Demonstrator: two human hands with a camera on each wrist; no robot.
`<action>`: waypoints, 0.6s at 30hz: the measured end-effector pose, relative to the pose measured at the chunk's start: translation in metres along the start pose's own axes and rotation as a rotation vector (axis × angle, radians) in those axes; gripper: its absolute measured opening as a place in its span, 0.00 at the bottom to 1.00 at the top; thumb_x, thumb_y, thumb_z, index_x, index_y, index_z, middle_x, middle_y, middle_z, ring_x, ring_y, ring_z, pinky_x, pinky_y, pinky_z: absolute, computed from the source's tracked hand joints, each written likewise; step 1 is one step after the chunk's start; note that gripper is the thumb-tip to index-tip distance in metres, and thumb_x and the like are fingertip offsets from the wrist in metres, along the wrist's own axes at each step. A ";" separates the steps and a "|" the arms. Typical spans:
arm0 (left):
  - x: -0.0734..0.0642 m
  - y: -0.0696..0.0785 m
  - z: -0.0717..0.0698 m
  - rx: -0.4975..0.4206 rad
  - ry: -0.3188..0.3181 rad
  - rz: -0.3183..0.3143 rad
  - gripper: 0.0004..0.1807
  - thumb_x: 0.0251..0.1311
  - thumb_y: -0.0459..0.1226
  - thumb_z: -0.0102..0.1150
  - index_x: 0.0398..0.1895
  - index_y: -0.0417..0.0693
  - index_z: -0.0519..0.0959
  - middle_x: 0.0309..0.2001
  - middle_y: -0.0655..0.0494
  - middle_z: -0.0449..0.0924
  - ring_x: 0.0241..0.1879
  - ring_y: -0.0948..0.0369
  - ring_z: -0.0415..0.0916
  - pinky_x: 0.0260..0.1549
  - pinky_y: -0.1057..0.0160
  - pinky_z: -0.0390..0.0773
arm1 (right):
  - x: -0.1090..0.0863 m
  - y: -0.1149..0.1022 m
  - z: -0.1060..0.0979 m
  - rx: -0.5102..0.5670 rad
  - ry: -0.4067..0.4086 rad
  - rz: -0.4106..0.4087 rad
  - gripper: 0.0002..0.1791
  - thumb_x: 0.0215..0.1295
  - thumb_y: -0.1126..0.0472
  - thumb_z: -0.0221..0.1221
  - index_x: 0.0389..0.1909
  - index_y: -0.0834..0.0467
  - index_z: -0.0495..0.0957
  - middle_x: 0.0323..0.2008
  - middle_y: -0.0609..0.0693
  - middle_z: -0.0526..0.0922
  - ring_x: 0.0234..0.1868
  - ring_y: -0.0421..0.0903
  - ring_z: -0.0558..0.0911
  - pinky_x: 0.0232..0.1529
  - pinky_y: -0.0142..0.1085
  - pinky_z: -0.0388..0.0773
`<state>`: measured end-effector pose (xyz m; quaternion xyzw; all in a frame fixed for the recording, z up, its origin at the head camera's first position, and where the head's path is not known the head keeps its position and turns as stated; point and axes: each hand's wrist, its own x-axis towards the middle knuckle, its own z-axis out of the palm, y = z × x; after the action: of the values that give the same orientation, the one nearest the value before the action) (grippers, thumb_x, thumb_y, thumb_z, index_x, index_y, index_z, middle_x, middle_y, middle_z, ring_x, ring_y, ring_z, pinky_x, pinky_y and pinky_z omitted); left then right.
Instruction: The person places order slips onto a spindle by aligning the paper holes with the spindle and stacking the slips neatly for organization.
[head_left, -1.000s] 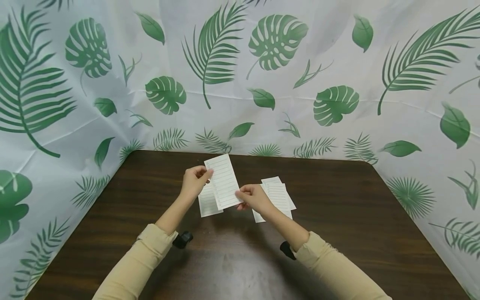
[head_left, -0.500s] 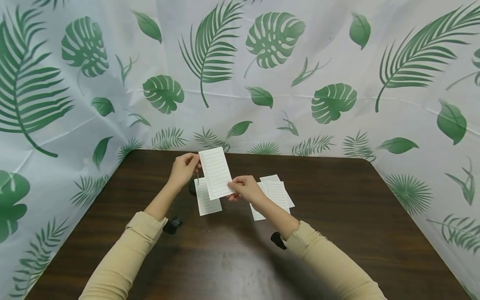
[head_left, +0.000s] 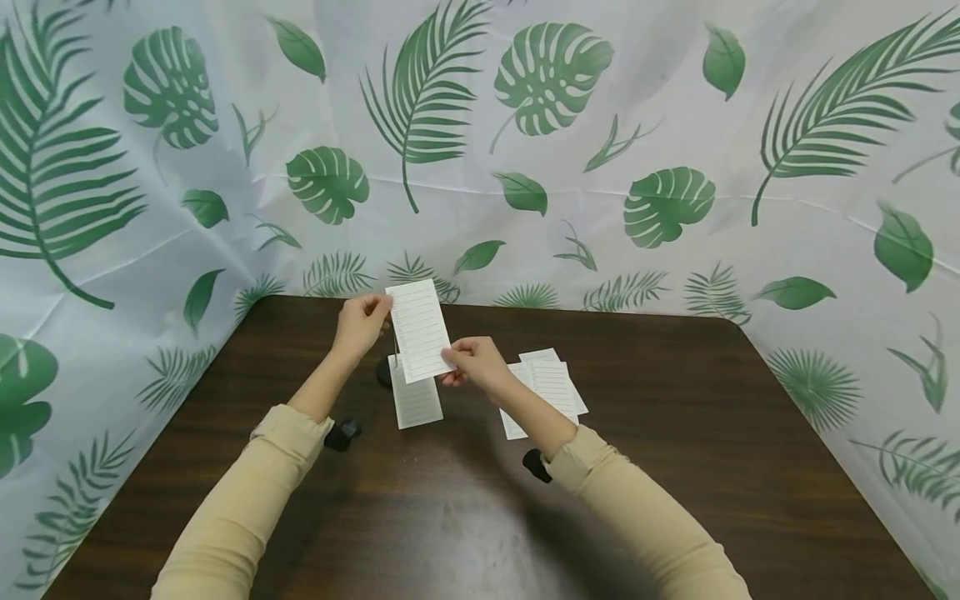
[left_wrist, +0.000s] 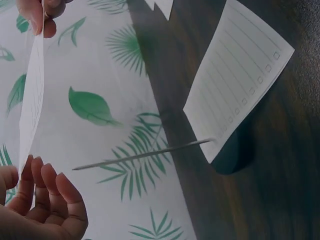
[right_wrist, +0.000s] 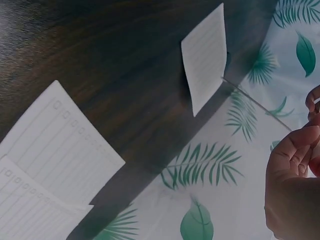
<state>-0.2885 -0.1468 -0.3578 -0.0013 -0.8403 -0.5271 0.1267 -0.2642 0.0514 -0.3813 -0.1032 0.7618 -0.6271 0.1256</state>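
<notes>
A ruled paper sheet with checkboxes [head_left: 420,333] is held up and tilted above the table. My left hand [head_left: 358,325] pinches its upper left corner, and my right hand [head_left: 480,362] pinches its lower right corner. Below it stands a bill spike, a thin metal rod [left_wrist: 145,155] on a dark round base [head_left: 383,372]. One similar sheet [left_wrist: 235,75] sits low on that rod, pierced near its edge and resting over the base. In the left wrist view the rod's tip points toward the held sheet, with a gap between them.
Several loose ruled sheets [head_left: 551,387] lie overlapping on the dark wooden table [head_left: 675,467], right of my right hand. Behind the table hangs a white cloth [head_left: 450,225] printed with green leaves. A black wrist camera [head_left: 342,435] hangs under the left forearm.
Both hands have carried the held sheet up and left, away from the loose sheets. The spike's rod and base, earlier hidden behind hand and sheet, now show.
</notes>
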 end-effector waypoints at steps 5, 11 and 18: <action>0.005 0.001 -0.003 0.032 0.017 0.011 0.17 0.68 0.39 0.50 0.35 0.31 0.79 0.25 0.48 0.77 0.21 0.66 0.71 0.22 0.72 0.74 | 0.005 -0.006 0.002 0.005 0.002 0.022 0.11 0.67 0.67 0.52 0.37 0.75 0.76 0.24 0.62 0.83 0.16 0.37 0.78 0.20 0.25 0.76; 0.007 0.005 -0.005 0.073 0.036 0.028 0.14 0.64 0.38 0.55 0.37 0.32 0.80 0.33 0.38 0.80 0.30 0.54 0.76 0.23 0.73 0.70 | 0.010 -0.012 0.003 0.012 0.003 0.031 0.12 0.68 0.67 0.51 0.37 0.75 0.75 0.17 0.49 0.79 0.15 0.36 0.77 0.20 0.25 0.76; 0.011 0.005 -0.006 0.027 0.048 -0.069 0.14 0.63 0.38 0.56 0.41 0.33 0.81 0.31 0.49 0.78 0.30 0.58 0.75 0.24 0.75 0.71 | 0.015 -0.013 0.003 -0.004 -0.006 0.050 0.11 0.68 0.67 0.52 0.36 0.74 0.76 0.20 0.57 0.82 0.15 0.37 0.78 0.20 0.26 0.77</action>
<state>-0.2968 -0.1509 -0.3483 0.0420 -0.8435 -0.5198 0.1284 -0.2773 0.0411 -0.3698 -0.0864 0.7650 -0.6219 0.1433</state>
